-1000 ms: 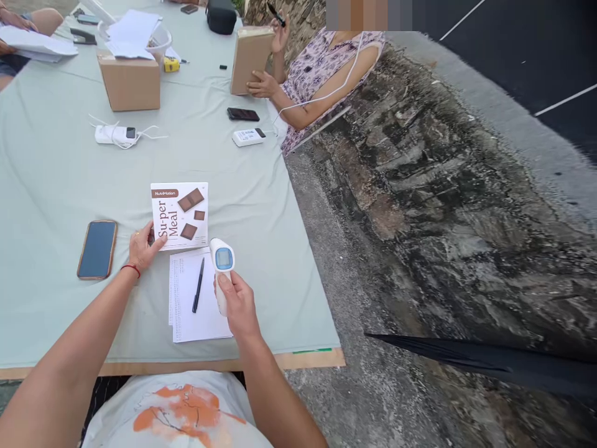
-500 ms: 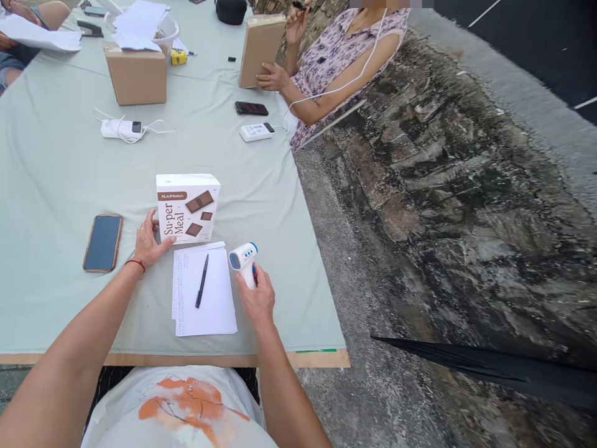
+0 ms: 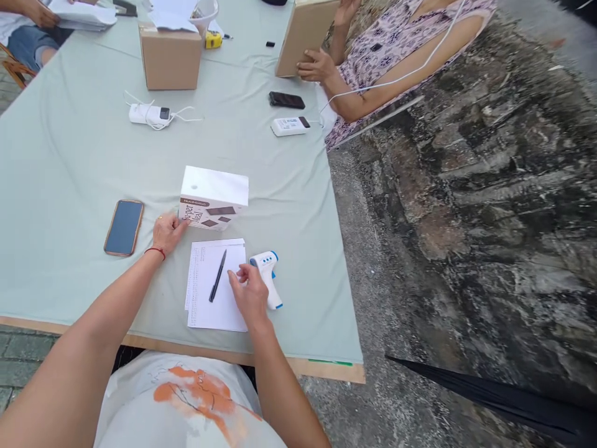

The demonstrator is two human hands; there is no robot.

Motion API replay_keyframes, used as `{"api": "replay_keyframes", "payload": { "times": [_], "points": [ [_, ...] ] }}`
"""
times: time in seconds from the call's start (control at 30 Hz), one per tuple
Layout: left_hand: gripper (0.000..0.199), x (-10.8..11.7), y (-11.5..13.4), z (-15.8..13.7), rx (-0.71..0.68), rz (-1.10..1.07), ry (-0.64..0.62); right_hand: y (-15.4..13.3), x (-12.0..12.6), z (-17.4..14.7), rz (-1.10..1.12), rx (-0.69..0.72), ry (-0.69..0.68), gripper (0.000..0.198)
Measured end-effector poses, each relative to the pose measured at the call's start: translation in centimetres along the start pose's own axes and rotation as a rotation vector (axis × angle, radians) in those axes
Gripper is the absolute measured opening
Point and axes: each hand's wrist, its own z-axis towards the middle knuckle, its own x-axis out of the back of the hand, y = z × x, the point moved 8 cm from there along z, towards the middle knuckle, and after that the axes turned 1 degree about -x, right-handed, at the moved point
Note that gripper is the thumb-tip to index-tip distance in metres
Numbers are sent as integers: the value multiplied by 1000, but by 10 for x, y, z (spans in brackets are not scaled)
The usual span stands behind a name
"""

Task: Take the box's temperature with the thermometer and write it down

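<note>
My left hand (image 3: 169,233) grips the lower left side of a white meal box (image 3: 216,186) with brown chocolate-bar pictures; the box tips toward me, showing much of its top. Over the right edge of some white paper sheets (image 3: 219,316) hovers my right hand (image 3: 250,291), empty, fingers apart and slightly bent. A black pen (image 3: 217,276) lies on the sheets, just left of those fingers. Beside the hand, a white and blue infrared thermometer (image 3: 271,283) lies on the cloth, partly covered by it.
A smartphone (image 3: 124,228) lies left of my left hand. Farther back are a cardboard box (image 3: 171,61), a white device with a cable (image 3: 150,114), a dark phone (image 3: 286,100) and a white power bank (image 3: 290,126). A person's hand (image 3: 318,65) holds another carton at the right.
My right hand has let go of the thermometer, laid it down and moved left toward the pen. In my left hand the meal box has tipped toward me. The view has shifted.
</note>
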Motion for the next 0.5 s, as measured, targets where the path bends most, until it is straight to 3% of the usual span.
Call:
{"api": "replay_keyframes", "payload": {
  "times": [0.1, 0.23, 0.4, 0.5],
  "points": [
    [42, -7, 8, -3, -53, 119, -143, -11, -33, 8, -26, -102, -185, 34],
    [25, -11, 21, -21, -131, 244, -318, -11, -44, 18, -48, -221, -272, 37],
    [59, -11, 32, -47, -252, 322, -365, -16, -31, 20, 397, -180, -248, 45],
    [64, -14, 40, -55, -348, 335, -361, -19, -30, 13, 632, -144, -247, 48]
  ]
}}
